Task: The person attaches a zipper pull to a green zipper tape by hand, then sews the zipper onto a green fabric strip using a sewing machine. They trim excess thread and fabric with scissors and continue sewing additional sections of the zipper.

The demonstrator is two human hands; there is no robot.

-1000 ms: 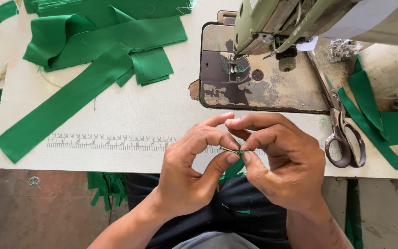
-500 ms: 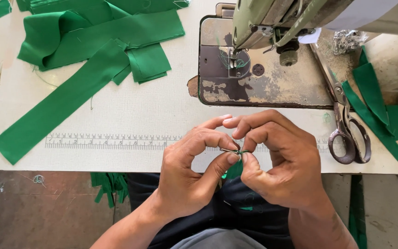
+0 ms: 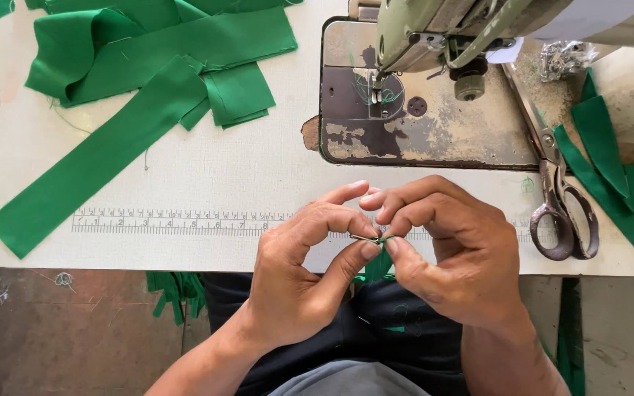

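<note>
Both hands (image 3: 376, 264) still pinching pin (image 3: 365, 237)

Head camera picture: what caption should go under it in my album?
Two hands, left hand and right hand, pinch a small metal piece by a sewing machine.

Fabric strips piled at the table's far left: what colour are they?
Plain green, no pattern; the fabric strips show best in the head view.

A sewing workshop: an old green sewing machine (image 3: 442, 29) stands on a pale worktable (image 3: 207, 176). Left of the machine lie green cloth strips (image 3: 104, 154); right of it, big scissors (image 3: 559, 191); in front, a printed ruler (image 3: 177, 220).
</note>
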